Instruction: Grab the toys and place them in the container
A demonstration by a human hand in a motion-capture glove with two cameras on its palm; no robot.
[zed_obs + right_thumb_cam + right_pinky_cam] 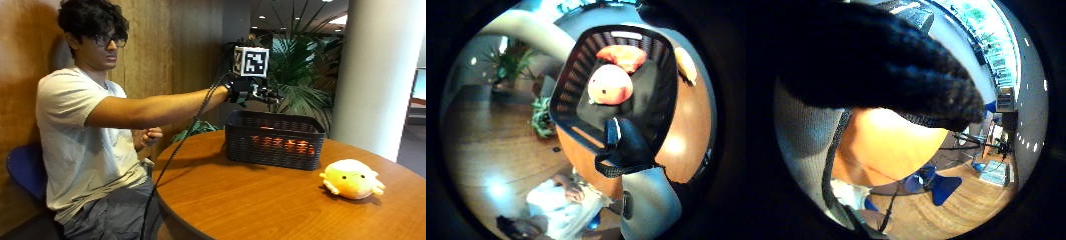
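Toys: two orange-and-cream plush ones (613, 75) already lie inside black slatted plastic basket (274, 139), centre of outside frame. Yellow round plush toy (351, 185) sits on round wooden table (266, 205), lower right, apart from basket. Black-gloved right hand (251, 92) hovers above basket, fingers relaxed, holding nothing. Step appears to be just past drop; next move likely calls for reach down-right to yellow plush.

- A round wooden table (266, 200) with a warm brown top.
- A blue chair (23, 172) against the wood-panelled wall (166, 60).
- A thick white round column (383, 75) beyond the table.
- A leafy green potted palm (303, 65) beside that column.
- Blue chair legs (938, 187) on the wooden floor (966, 210).
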